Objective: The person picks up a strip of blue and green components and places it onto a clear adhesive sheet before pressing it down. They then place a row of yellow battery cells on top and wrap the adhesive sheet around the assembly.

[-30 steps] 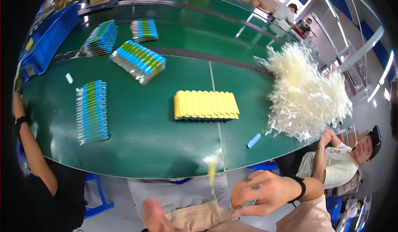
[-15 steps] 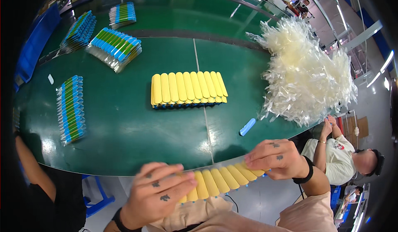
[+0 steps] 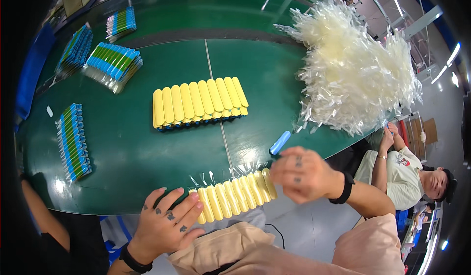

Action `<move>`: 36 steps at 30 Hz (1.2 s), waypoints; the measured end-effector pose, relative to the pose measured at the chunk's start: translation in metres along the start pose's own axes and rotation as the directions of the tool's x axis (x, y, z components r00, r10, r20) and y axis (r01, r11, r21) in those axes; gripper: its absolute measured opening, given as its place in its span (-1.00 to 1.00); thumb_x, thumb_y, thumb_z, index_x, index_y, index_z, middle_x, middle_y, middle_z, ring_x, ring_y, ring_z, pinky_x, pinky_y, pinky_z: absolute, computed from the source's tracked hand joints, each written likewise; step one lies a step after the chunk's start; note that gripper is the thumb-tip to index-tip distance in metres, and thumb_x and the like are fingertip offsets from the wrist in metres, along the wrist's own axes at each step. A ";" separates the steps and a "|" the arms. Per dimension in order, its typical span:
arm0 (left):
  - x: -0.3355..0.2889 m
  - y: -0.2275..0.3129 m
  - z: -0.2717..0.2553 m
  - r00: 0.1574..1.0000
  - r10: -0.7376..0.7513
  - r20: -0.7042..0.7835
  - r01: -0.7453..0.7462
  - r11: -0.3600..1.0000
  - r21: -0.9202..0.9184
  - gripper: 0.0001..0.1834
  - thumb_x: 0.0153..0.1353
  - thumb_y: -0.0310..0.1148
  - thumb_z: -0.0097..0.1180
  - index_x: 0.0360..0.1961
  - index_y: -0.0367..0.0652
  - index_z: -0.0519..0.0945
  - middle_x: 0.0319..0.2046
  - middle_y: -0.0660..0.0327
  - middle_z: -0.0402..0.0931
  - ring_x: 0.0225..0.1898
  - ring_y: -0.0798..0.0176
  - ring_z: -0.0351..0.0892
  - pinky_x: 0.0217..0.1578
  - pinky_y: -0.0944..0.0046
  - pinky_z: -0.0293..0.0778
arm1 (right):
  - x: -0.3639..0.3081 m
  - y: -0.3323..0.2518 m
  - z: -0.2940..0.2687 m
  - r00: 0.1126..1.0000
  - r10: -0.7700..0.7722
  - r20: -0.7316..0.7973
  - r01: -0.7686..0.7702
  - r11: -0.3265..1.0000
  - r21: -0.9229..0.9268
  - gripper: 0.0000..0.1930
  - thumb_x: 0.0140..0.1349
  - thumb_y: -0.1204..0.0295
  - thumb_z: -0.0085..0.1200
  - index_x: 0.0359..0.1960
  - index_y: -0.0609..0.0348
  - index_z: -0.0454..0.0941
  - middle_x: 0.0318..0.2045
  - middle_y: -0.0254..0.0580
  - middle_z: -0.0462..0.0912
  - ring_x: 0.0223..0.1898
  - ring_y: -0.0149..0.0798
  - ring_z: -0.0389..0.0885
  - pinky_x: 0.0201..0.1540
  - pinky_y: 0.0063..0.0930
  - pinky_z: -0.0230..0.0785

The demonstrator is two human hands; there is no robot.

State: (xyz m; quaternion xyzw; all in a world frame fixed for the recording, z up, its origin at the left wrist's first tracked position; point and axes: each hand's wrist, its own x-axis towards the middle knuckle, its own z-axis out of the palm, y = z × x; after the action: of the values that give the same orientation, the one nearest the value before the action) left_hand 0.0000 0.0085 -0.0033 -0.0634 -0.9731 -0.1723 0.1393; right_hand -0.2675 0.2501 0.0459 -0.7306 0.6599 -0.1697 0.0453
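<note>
A row of yellow, round-ended strips that look like nail files lies along the near table edge, side by side, with clear plastic sleeve ends sticking up behind. At its left end, my left hand has its fingers stretched out, fingertips against the outermost strip and thumb apart. My right hand is at the right end, fingers curled and smeared by motion; whether it grips a strip is hidden. Just beyond it lies a small blue elongated tool. A stack of similar yellow strips sits mid-table.
A large heap of clear plastic sleeves covers the right side. Bundles of blue-and-green strips in sleeves lie at the left, with another row nearer. A seated co-worker is at the right; another person's arm shows at left.
The yellow row has gone from above my lap onto the near table edge, and sleeve ends now show behind it. My left hand has spread its fingers; my right has moved up and slightly left.
</note>
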 end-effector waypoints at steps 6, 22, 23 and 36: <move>0.011 -0.015 -0.017 0.950 -0.114 -0.291 0.003 0.935 -0.355 -0.78 0.05 -0.24 0.34 -0.30 -0.08 0.69 -0.25 0.29 0.66 -0.15 0.07 0.64 -0.09 0.03 0.50 | -0.003 0.041 0.009 0.958 0.252 -0.135 -0.276 0.939 -0.206 -0.64 0.02 0.38 0.40 -0.13 0.12 0.64 0.00 -0.12 0.60 0.08 0.04 0.54 0.12 -0.10 0.39; 0.021 -0.028 0.008 0.732 -0.651 -0.199 0.134 0.425 -0.895 -0.88 0.24 -0.63 0.13 -0.22 -0.35 0.66 -0.40 0.12 0.67 -0.34 0.32 0.65 -0.25 0.39 0.49 | 0.128 -0.031 0.031 0.933 0.068 0.354 -0.095 0.994 0.061 -0.81 0.26 0.32 0.15 -0.21 0.12 0.48 -0.73 -0.15 0.52 -0.63 0.02 0.61 -0.59 -0.11 0.41; 0.021 -0.026 0.006 0.719 -0.664 -0.206 0.132 0.421 -0.897 -0.87 0.23 -0.63 0.13 -0.22 -0.36 0.66 -0.38 0.12 0.66 -0.33 0.33 0.63 -0.25 0.39 0.48 | 0.143 -0.036 0.039 0.938 -0.008 0.345 -0.030 0.994 0.106 -0.82 0.25 0.32 0.14 -0.21 0.10 0.51 -0.72 -0.12 0.54 -0.62 0.03 0.62 -0.57 -0.09 0.42; 0.009 -0.034 0.008 0.751 -0.626 -0.212 0.096 0.420 -0.902 -0.86 0.22 -0.62 0.10 -0.21 -0.35 0.62 -0.35 0.06 0.61 -0.30 0.29 0.59 -0.24 0.33 0.48 | 0.020 0.033 -0.009 0.956 0.110 0.273 -0.100 0.994 -0.052 -0.71 0.22 0.31 0.28 -0.50 0.05 0.39 -0.79 -0.26 0.40 -0.72 -0.09 0.48 -0.67 -0.21 0.27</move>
State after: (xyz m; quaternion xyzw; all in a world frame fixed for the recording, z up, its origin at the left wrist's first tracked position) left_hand -0.0164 -0.0196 -0.0191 0.1482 -0.6687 -0.6617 0.3051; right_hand -0.3006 0.2281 0.0487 -0.7116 0.6881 -0.0514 0.1321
